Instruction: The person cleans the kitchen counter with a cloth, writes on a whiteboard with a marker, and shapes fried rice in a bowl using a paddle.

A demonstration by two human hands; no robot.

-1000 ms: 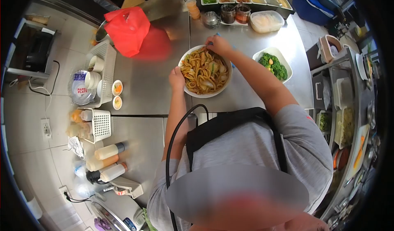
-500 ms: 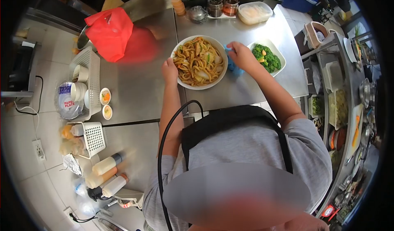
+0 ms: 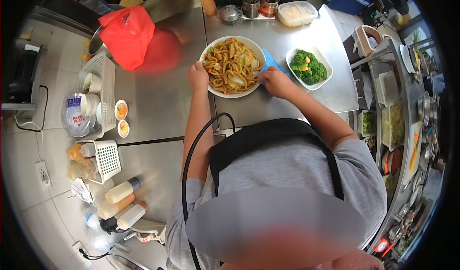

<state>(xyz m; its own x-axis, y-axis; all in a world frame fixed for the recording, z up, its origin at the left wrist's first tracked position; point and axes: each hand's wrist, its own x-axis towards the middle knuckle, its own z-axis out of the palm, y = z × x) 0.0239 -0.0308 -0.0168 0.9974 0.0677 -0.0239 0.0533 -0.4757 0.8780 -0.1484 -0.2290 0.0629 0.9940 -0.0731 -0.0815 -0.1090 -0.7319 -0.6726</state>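
A round white bowl (image 3: 233,96) full of brown noodles (image 3: 233,65) with cabbage rests on the steel table. At its left rim my left hand (image 3: 198,77) grips the edge, thumb up by the noodles. My right hand (image 3: 276,82) is closed at the bowl's lower right rim, on a blue cloth (image 3: 271,61) that spreads out between the bowl and the dish to the right. That white square dish (image 3: 327,76) holds broccoli (image 3: 309,68) with a few pale yellow pieces.
A red bag (image 3: 128,37) lies at the back left, before a white basket (image 3: 110,92) with cups. Two small cups (image 3: 121,110) stand beside it. Jars (image 3: 251,6), a lidded tub (image 3: 297,14) and topping trays line the back. Squeeze bottles (image 3: 132,216) lie lower left.
My right hand has moved from the blue cloth's right side back to the bowl's lower right rim, with the cloth. The bowl has shifted slightly away from me. My left hand stays at the left rim.
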